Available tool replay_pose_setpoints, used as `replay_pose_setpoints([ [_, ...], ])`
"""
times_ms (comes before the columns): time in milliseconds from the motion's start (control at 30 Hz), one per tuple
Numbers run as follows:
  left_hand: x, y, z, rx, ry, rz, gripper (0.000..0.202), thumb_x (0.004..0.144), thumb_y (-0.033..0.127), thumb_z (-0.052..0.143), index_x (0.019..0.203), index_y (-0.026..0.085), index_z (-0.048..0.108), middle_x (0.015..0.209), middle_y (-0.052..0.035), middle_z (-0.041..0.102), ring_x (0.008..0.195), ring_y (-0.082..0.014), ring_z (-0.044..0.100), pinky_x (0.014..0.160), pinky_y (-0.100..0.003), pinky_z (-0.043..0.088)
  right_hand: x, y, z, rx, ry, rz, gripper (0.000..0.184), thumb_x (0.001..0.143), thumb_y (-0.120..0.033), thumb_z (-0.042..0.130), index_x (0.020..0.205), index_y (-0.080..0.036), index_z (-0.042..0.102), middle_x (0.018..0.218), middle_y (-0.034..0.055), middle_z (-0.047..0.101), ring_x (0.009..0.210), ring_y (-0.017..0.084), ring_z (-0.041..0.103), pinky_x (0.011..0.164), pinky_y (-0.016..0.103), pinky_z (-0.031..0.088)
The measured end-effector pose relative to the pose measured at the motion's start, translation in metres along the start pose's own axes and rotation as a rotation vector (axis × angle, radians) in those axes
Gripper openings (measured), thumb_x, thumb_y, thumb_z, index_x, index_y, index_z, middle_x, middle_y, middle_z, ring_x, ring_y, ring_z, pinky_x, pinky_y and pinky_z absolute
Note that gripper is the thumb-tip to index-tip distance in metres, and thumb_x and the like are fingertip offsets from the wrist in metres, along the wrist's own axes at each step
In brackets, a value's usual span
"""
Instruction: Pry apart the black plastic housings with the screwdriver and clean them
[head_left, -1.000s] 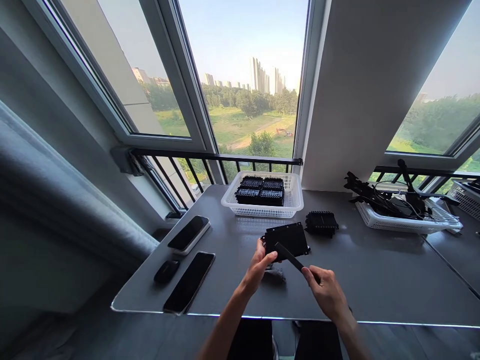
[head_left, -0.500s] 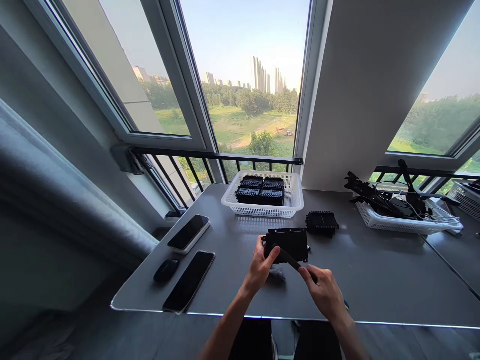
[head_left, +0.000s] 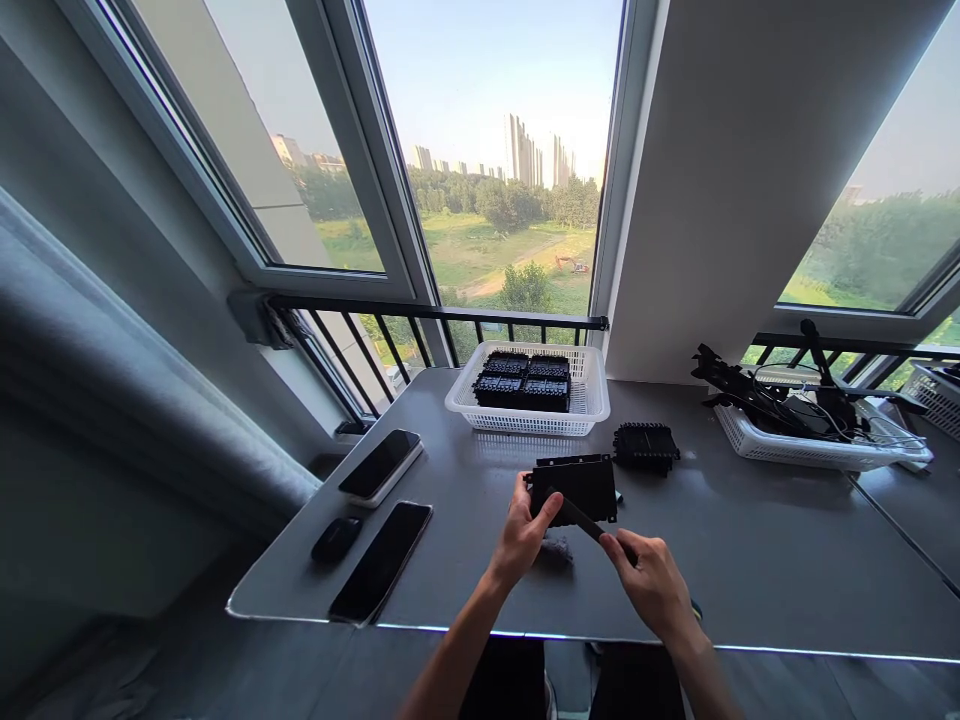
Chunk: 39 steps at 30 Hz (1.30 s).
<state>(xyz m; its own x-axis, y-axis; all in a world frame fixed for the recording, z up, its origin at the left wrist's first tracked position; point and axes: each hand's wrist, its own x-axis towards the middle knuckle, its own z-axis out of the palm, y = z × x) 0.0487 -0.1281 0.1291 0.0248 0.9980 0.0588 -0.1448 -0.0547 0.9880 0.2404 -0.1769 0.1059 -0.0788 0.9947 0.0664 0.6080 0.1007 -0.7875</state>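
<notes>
My left hand grips a black rectangular plastic part by its left edge, thumb across the near face. In my right hand is a dark, flat, bar-like tool, its far end lying against the part's lower left face near my left thumb. Both are held above the grey table. Beneath them lies a small grey fuzzy clump. A similar black ribbed part rests on the table just beyond, to the right.
A white plastic basket holding several black ribbed parts stands by the window. On the left are two phones and a black mouse-like object. Another white basket at the right carries tangled black pieces and cables.
The view has shifted very slightly. Both hands keep nearly the same pose, with the tool still against the black part.
</notes>
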Motion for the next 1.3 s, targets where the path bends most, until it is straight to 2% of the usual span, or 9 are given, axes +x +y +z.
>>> replay_pose_setpoints([
  [167,0.000,0.000,0.000,0.038,-0.037,0.020,0.033,0.083,0.042,0.062,0.101,0.018,0.050,0.093,-0.0034,0.065,0.088,-0.0179,0.061,0.084,-0.030,0.046,0.001,0.002,0.002,-0.013,-0.019,-0.008,0.050,0.093,-0.057,0.040,0.061,-0.019,0.046,0.053,-0.0023,0.042,0.049,0.011,0.034,0.051,0.026,0.019],
  [300,0.001,-0.003,-0.003,0.058,-0.042,0.048,0.035,0.080,0.041,0.065,0.101,0.019,0.049,0.094,-0.0035,0.065,0.089,-0.0184,0.062,0.082,-0.030,0.048,-0.001,0.006,0.001,-0.002,-0.012,0.003,0.051,0.093,-0.057,0.041,0.060,-0.019,0.040,0.053,-0.0040,0.037,0.050,0.009,0.030,0.050,0.025,0.018],
  [467,-0.001,-0.004,-0.006,0.027,-0.059,0.009,0.035,0.080,0.044,0.065,0.099,0.020,0.048,0.090,-0.0025,0.065,0.086,-0.0184,0.064,0.078,-0.030,0.050,-0.005,0.020,-0.013,0.019,-0.029,0.008,0.050,0.093,-0.056,0.041,0.060,-0.019,0.038,0.055,-0.0045,0.033,0.052,0.009,0.029,0.051,0.025,0.019],
  [633,-0.003,0.002,-0.005,0.037,0.006,0.006,0.035,0.078,0.044,0.067,0.096,0.019,0.050,0.087,-0.0022,0.066,0.084,-0.0177,0.064,0.076,-0.028,0.051,-0.008,0.032,-0.028,-0.050,0.005,0.028,0.049,0.093,-0.056,0.042,0.061,-0.019,0.037,0.057,-0.0047,0.030,0.052,0.010,0.028,0.052,0.026,0.019],
  [800,-0.004,0.005,-0.004,0.018,0.014,-0.006,0.035,0.077,0.042,0.068,0.095,0.019,0.050,0.084,-0.0024,0.067,0.079,-0.0169,0.064,0.072,-0.027,0.051,-0.010,0.031,-0.034,-0.092,-0.010,0.021,0.048,0.094,-0.055,0.041,0.061,-0.019,0.038,0.057,-0.0046,0.031,0.052,0.010,0.029,0.053,0.026,0.020],
  [1033,-0.002,0.003,-0.008,0.007,0.024,-0.002,0.034,0.078,0.040,0.068,0.097,0.018,0.050,0.090,-0.0045,0.069,0.087,-0.0189,0.066,0.080,-0.030,0.051,-0.010,0.032,-0.044,-0.155,-0.001,0.023,0.049,0.093,-0.054,0.043,0.059,-0.019,0.039,0.055,-0.0044,0.034,0.051,0.010,0.030,0.052,0.025,0.020],
  [1300,-0.002,0.007,-0.011,0.035,0.024,-0.001,0.033,0.079,0.040,0.067,0.098,0.019,0.050,0.091,-0.0035,0.068,0.087,-0.0191,0.065,0.079,-0.030,0.052,-0.006,0.030,-0.043,-0.152,-0.038,0.007,0.044,0.093,-0.050,0.044,0.061,-0.020,0.042,0.055,-0.0046,0.036,0.050,0.010,0.032,0.050,0.025,0.020],
])
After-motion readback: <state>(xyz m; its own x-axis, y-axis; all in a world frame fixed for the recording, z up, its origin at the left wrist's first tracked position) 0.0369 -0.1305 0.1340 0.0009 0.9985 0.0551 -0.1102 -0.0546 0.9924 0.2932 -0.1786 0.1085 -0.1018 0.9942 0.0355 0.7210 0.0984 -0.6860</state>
